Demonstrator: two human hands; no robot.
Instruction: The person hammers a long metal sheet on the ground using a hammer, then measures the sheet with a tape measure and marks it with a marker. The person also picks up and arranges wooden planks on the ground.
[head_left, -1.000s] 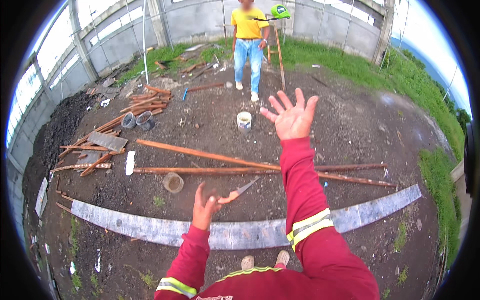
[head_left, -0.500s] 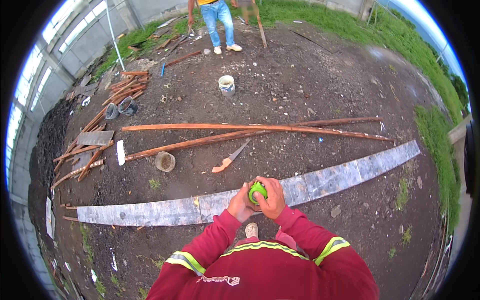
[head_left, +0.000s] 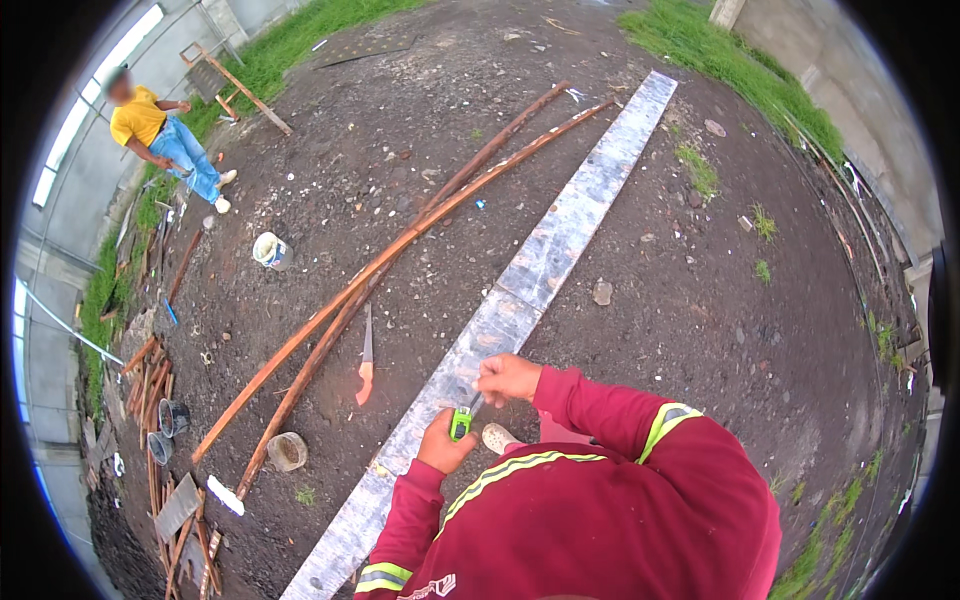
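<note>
A bright green tape measure (head_left: 460,423) sits in my left hand (head_left: 443,445), whose fingers are closed round its case. Just beyond it, up and to the right, my right hand (head_left: 508,380) is closed in a pinch. A short dark strip, apparently the tape's end, runs from the case to those fingers. Under and beyond both hands lies a long, grey, stained board (head_left: 520,275), running from the lower left to the upper right. A handsaw (head_left: 366,360) with an orange handle rests on the dirt left of the board.
Two long wooden beams (head_left: 400,243) cross left of the board. Nearby stand a dirty bucket (head_left: 287,452), a white bucket (head_left: 270,251) and two dark buckets (head_left: 173,418). Scrap wood (head_left: 150,385) is piled at the left. A person (head_left: 165,140) in a yellow shirt stands far left.
My view has turned to the right, so the board now runs diagonally. My hands have moved apart; the right has left the tape measure's case and pinches at the strip.
</note>
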